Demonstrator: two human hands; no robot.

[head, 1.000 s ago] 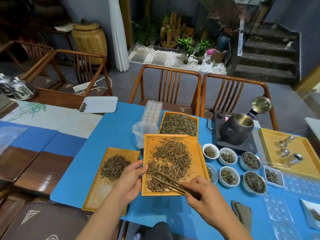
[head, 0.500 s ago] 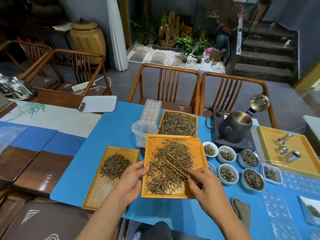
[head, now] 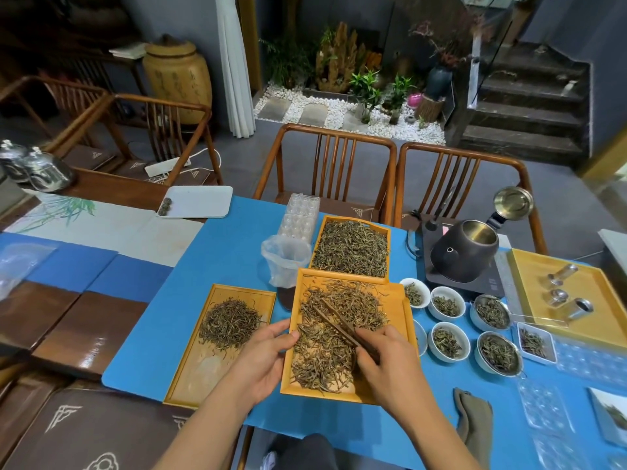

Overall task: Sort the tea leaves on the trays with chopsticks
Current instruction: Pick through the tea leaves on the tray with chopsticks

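Three orange trays lie on the blue cloth. The middle tray (head: 403,320) holds a spread of tea leaves (head: 332,340). My left hand (head: 261,357) grips that tray's left edge, thumb on the rim. My right hand (head: 390,364) holds dark chopsticks (head: 336,322), whose tips reach up and left into the leaves. The left tray (head: 203,374) carries a smaller pile of leaves (head: 229,323). The far tray (head: 386,232) is filled with leaves (head: 351,249).
Several white cups (head: 448,340) with tea leaves stand right of the middle tray. A dark kettle (head: 464,252) sits on a black base behind them. A plastic-lined cup (head: 285,259) and clear mould (head: 300,215) stand behind the trays. Another orange tray (head: 532,283) with small jars is far right.
My right hand moved up and left over the middle tray, and the chopsticks swung from the tray's lower part toward its upper left. My left hand stayed on the tray's edge.
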